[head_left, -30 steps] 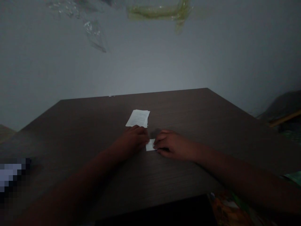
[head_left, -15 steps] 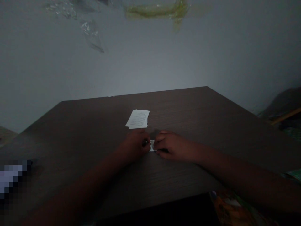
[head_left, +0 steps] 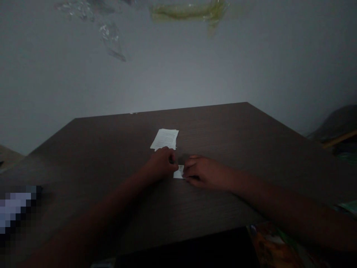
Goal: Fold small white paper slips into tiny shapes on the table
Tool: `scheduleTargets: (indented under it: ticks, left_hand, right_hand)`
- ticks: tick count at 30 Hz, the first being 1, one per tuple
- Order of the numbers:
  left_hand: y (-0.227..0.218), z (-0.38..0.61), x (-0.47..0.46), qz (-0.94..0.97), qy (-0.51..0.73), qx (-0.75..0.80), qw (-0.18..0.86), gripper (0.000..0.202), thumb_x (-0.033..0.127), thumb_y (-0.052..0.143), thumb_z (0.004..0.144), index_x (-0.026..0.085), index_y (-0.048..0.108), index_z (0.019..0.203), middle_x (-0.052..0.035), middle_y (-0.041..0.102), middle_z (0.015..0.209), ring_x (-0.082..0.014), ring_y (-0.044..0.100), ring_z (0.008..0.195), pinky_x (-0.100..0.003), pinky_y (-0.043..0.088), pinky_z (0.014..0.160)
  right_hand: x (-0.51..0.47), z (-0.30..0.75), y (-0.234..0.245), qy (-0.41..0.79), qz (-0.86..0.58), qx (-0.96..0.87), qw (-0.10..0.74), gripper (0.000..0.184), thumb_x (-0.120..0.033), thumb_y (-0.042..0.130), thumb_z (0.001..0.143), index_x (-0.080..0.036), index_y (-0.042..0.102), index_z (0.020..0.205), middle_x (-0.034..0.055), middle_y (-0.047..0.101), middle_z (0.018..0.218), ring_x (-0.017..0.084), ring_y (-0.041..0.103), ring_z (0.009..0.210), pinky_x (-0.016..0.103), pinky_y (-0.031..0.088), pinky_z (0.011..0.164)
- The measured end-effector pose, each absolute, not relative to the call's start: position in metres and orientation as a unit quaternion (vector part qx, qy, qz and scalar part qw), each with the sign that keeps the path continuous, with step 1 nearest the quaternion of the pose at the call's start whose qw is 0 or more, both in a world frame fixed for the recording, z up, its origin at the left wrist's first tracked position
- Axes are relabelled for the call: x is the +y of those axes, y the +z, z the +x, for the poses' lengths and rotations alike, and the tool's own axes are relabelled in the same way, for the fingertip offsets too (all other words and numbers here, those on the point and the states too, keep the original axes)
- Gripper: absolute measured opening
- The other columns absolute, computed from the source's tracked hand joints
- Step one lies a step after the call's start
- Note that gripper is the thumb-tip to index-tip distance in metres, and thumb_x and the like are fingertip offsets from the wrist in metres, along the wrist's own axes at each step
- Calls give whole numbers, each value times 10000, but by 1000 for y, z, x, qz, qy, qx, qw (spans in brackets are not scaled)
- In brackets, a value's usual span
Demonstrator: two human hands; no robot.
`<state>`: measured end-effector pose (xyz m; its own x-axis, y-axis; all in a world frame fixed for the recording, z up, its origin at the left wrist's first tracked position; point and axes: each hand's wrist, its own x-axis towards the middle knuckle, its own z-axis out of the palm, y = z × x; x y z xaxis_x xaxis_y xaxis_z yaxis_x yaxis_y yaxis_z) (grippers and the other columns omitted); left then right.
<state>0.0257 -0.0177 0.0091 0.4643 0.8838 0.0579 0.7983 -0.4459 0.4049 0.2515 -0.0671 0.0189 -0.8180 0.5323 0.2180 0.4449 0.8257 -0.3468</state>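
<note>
A small white paper piece (head_left: 179, 172) lies on the dark wooden table (head_left: 111, 156), mostly covered by both hands. My left hand (head_left: 161, 164) is curled, its fingertips pressed on the piece's left edge. My right hand (head_left: 205, 172) rests fingers-down on its right side, pinching it against the table. Just beyond my left hand lies a small stack of white printed sheets (head_left: 165, 139), apart from the piece. The light is dim and finger detail is poor.
A pale wall (head_left: 251, 67) rises right behind the table's far edge, with clear plastic and yellowish tape (head_left: 186, 11) stuck high on it. A colourful patterned item (head_left: 267, 245) sits below the table's near edge at right. A pixelated patch (head_left: 15, 208) covers the left.
My left hand has drawn slightly back and up along the small paper piece, while the right hand stayed on it. The view shifted a little.
</note>
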Motion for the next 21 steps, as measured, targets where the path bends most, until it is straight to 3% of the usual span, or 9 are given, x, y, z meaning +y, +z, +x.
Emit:
scheduleTargets:
  ticks: [8,13,18,21]
  left_hand:
    - [8,7,-3,842,163,487,164,78,186,644,797,227,587,830,-27,656,882,-209,618,792,-340,507,734]
    - [16,-6,-10,864,182,427,195,74,245,633,863,230,638,936,-27,685,927,-209,645,827,-335,537,755]
    - [22,-6,-31,907,144,315,238,231,347,765,926,248,720,1130,-67,713,1210,-266,683,1147,-399,558,1026]
    - [21,-4,-38,923,120,281,234,268,313,775,959,267,739,1220,-65,692,1258,-264,669,1198,-401,543,1069]
  right_hand:
    - [-66,253,17,161,-251,-941,157,170,-137,671,996,-210,780,889,52,767,947,226,689,968,418,549,1005]
    - [-68,253,19,172,-263,-937,151,110,-156,713,982,-207,804,1021,77,791,1099,238,709,1086,447,545,1085]
    - [-69,252,13,163,-272,-937,149,158,-162,726,992,-167,799,1132,113,786,1171,261,710,1139,485,516,1128]
    - [-69,253,10,162,-284,-930,170,161,-167,734,988,-171,787,1139,127,773,1204,269,701,1149,481,525,1112]
